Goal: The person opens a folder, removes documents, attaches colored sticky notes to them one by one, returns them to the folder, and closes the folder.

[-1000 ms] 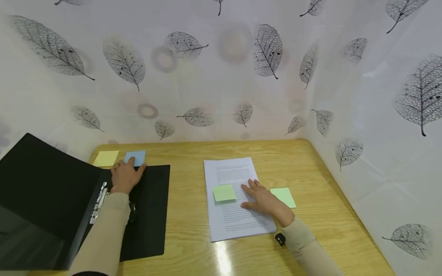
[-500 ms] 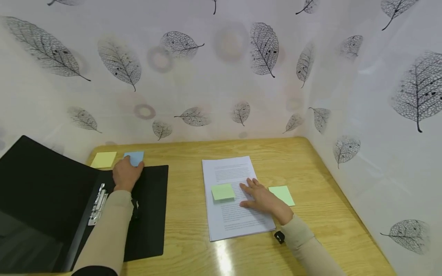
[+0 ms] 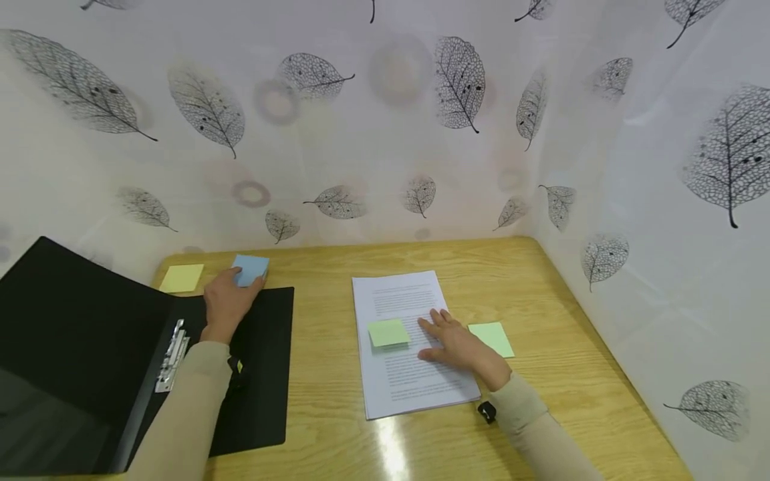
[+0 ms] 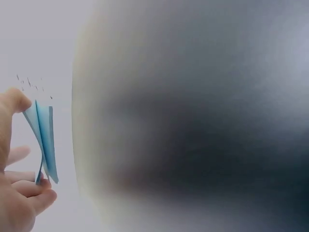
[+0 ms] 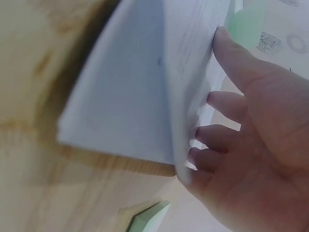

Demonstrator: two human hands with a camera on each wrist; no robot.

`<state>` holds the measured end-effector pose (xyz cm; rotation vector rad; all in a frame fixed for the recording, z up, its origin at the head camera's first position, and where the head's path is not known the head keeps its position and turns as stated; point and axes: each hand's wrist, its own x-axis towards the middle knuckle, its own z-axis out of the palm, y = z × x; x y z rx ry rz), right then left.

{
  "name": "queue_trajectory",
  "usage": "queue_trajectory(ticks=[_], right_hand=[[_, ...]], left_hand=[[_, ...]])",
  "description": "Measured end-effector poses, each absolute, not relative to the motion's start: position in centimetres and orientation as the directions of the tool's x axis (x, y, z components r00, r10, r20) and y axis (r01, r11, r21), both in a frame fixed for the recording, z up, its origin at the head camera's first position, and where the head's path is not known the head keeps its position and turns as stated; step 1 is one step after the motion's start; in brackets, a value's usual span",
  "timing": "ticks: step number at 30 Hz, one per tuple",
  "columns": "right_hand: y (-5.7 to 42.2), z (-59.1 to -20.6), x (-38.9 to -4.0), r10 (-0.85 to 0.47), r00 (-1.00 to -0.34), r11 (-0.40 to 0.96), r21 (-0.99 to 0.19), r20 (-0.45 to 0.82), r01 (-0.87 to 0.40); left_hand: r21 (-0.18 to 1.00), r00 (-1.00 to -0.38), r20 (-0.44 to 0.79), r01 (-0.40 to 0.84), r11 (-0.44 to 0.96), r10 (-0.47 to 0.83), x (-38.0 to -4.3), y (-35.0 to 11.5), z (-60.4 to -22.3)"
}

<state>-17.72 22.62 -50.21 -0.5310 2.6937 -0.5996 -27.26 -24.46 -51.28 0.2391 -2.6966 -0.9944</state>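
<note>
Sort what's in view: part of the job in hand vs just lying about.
In the job:
blue notes, pinched by the left hand
printed pages, touched by the right hand

Lying about, apparently:
yellow notes
green notes on the pages
green notes right of the pages
open black folder

Left arm [image 3: 186, 401], sleeved, extended forward from the lower left of the head view. Left hand [image 3: 226, 302], back upward, in a pinch grip: left thumb [image 4: 17, 100] opposed to the curled left fingers [image 4: 42, 200], as seen from the left wrist. Right arm [image 3: 544, 431], likewise sleeved, angled inward from the lower right. Right hand [image 3: 458, 349], palm down, resting lightly; right fingers [image 5: 217, 138] spread and slightly bent, right thumb [image 5: 239, 63] held apart.
</note>
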Motion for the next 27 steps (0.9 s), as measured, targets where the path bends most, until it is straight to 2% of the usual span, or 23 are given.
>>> queue_trajectory(ticks=[8, 18, 22, 27], right_hand=[[22.4, -50.0, -18.0, -0.413, -0.879, 0.854, -0.436, -0.237, -0.284], [22.1, -50.0, -17.9, -0.392, -0.899, 0.841, -0.471, -0.193, -0.266], [21.4, -49.5, -17.9, -0.389, -0.918, 0.811, -0.502, -0.078, -0.301], [18.5, -48.2, -17.8, -0.412, -0.909, 0.672, -0.654, 0.06, -0.348]], left_hand=[[0.632, -0.959, 0.248, 0.053, 0.773, -0.137, -24.3, -21.9, -50.7], [0.635, -0.896, 0.434, 0.232, 0.737, -0.091, -20.3, -17.8, -49.1], [0.639, -0.882, 0.465, 0.273, 0.719, -0.078, -19.0, -16.5, -49.0], [0.655, -0.873, 0.482, 0.304, 0.691, -0.072, -17.5, -14.6, -48.9]])
